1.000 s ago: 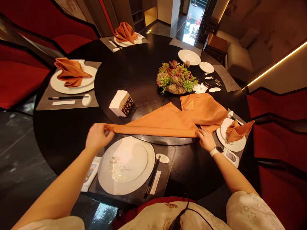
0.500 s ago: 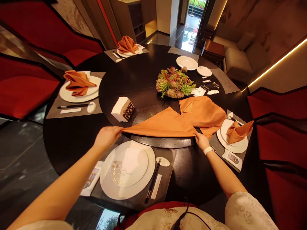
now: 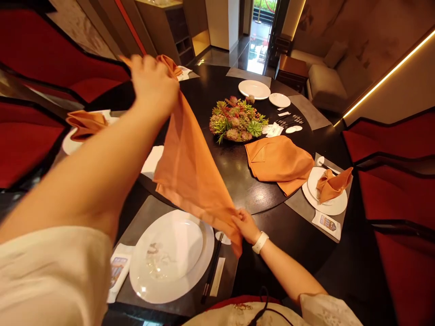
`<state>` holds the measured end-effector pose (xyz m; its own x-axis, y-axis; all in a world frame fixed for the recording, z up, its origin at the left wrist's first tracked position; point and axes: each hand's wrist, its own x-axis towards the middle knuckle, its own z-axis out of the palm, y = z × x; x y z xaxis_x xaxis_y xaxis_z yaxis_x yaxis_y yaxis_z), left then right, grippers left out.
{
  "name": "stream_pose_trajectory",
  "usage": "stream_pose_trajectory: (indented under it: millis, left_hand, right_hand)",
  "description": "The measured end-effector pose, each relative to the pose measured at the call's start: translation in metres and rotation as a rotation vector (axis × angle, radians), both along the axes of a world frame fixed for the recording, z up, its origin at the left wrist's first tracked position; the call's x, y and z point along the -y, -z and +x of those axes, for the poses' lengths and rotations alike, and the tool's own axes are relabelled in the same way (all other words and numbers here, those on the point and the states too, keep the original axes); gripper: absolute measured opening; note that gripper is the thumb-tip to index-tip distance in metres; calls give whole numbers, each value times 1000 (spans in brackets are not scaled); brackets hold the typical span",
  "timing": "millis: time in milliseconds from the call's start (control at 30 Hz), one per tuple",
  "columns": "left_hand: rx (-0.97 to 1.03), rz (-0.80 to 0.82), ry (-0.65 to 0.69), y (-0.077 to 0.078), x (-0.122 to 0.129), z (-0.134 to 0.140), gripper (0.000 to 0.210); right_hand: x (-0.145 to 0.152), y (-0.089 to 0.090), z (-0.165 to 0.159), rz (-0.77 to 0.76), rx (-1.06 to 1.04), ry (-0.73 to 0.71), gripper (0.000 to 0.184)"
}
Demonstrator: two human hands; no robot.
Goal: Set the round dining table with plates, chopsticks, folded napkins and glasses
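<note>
left hand (image 3: 152, 81) up high, fist closed on one corner of the orange napkin (image 3: 190, 172) | right hand (image 3: 245, 225) low, pinching the opposite corner | napkin hangs slanted just above the white dinner plate (image 3: 170, 256), clear of the counter (image 3: 272, 235)

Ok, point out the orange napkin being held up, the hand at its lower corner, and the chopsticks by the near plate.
orange napkin (image 3: 188, 174), head view, middle of the hanging cloth.
right hand (image 3: 245, 225), head view, back of the hand pinching the lower corner.
chopsticks (image 3: 211, 268), head view, midway along the dark pair.
</note>
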<state>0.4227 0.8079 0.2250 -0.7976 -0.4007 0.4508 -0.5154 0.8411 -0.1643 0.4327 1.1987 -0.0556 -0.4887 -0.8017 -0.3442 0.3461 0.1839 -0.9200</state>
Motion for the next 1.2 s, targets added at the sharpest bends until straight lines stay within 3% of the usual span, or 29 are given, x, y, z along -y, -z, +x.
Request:
stream_pose_trajectory:
  millis: [167,267,333,433,533,633,700,800,1033,1133,1200]
  left_hand:
    - [176,200,-207,89,-14,-60,38]
    - [154,303,-201,124,-37,-77,34]
    - [127,425,-128,142,-56,-74,34]
    - [108,719,105,168,-95,-38,28]
    - [127,981,386,199,-149,26,17]
    - [211,993,564,226,-208,86,35]
    - [240,937,560,239,-239,111,42]
    - [227,909,492,252,-265,126,35]
    - [137,872,354,272,-281,124,53]
    - [144,864,260,278,-287,118,47]
    - [149,861,206,281,-290,115,41]
  right_hand:
    - [4,27,29,12,-60,134,42]
    - [-1,25,22,12,-235,127,47]
    - [-5,22,13,30,-319,105,37]
    - [-10,20,2,82,-264,130,22]
    - [-13,18,-3,114,-101,202,24]
    - [-15,13,-6,128,82,235,29]
    - [-15,8,-9,137,192,224,32]
    - [-14,0,-18,145,281,182,34]
    - [-8,-12,-37,147,448,105,23]
    - [-4,-10,-42,195,358,43,14]
    - [-3,-9,-46,212,92,-16,15]
